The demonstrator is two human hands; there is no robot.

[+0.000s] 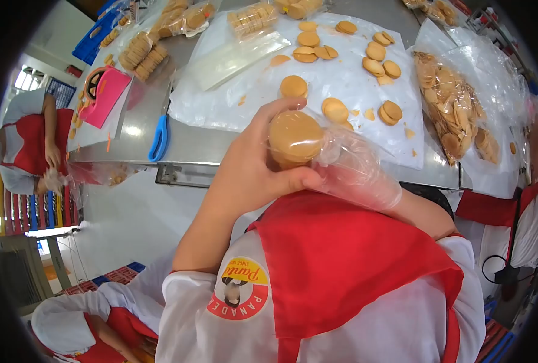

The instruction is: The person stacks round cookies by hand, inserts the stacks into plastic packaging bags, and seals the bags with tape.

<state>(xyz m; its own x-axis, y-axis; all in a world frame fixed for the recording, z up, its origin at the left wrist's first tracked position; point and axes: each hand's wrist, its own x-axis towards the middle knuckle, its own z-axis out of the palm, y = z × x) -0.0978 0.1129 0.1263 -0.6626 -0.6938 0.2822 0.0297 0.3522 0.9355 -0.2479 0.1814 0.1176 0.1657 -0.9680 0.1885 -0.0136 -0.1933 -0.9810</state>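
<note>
Head view: our left hand [248, 158] wraps curled fingers around plastic-covered, round, golden-brown stacked biscuits [294, 136]; beside them, we cannot tell whether our clear-plastic-gloved right hand [355, 164] grips; oversqueezing could crack them

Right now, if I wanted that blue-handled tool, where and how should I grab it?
Probably by the blue handle, coming from the near edge of the metal table: the broad handle lies toward that side, while the thin end points away. The left hand is fairly near, but it holds a stack of biscuits.
</note>
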